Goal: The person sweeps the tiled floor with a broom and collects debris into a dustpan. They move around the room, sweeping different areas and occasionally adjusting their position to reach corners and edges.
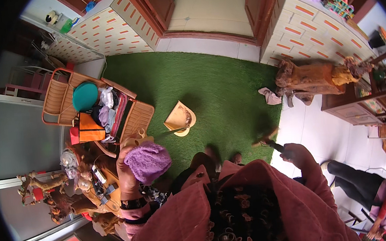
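My left hand [127,158] is closed around a bunched purple terry cloth [149,162] and the upper end of a dustpan handle [168,133]. The handle slopes down to a cream plastic dustpan [175,117] on the green artificial turf [218,93]. Dark debris lies inside the pan. On the other side, my right hand [297,154] grips the dark handle [276,146] of a tool that looks like a broom. Its brownish lower end [264,138] is over the turf's right edge, blurred and partly hidden by the handle.
A wicker chair [135,117] heaped with clothes and bags stands left, near a root-wood table [112,201] with a power strip. A pinkish cloth [270,95] lies beside a carved wood stump [310,76]. At lower right sits another person [377,193]. A doorway [208,11] is ahead.
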A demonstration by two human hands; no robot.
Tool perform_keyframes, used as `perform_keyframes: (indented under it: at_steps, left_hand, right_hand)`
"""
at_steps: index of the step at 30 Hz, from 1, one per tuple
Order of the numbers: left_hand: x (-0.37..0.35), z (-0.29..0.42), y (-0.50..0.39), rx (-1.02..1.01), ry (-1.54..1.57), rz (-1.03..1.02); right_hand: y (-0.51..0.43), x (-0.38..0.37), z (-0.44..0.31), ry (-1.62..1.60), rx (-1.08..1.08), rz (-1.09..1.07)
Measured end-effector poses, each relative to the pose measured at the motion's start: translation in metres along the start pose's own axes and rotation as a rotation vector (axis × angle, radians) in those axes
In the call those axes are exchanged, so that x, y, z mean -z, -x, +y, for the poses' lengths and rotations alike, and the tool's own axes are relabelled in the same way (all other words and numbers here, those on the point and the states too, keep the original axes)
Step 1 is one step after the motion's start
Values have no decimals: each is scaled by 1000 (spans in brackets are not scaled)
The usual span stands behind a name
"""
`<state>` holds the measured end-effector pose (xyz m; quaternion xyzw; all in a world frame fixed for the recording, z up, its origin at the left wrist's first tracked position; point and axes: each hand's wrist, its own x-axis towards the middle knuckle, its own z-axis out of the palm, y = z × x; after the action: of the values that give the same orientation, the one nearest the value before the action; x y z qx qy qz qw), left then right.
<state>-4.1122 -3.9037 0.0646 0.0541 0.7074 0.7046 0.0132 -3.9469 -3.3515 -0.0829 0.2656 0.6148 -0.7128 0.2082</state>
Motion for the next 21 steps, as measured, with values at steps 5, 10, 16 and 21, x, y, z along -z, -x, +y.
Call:
perform_keyframes:
  at_steps: [5,10,16,21]
  left_hand:
    - [-8,-18,-80,330,279,41]
    - [0,-37,-184,-4,51,-43]
    - [30,-44,-293,4,1,-77]
    - [46,-52,-370,155,52,-80]
  right_hand:
    - [-58,-18,-93,-77,-343,-87]
    - [-137,-53,-150,123,-382,-88]
    - [-247,-103,-264,347,-329,-223]
    - [-363,-136,-323,315,-178,-319]
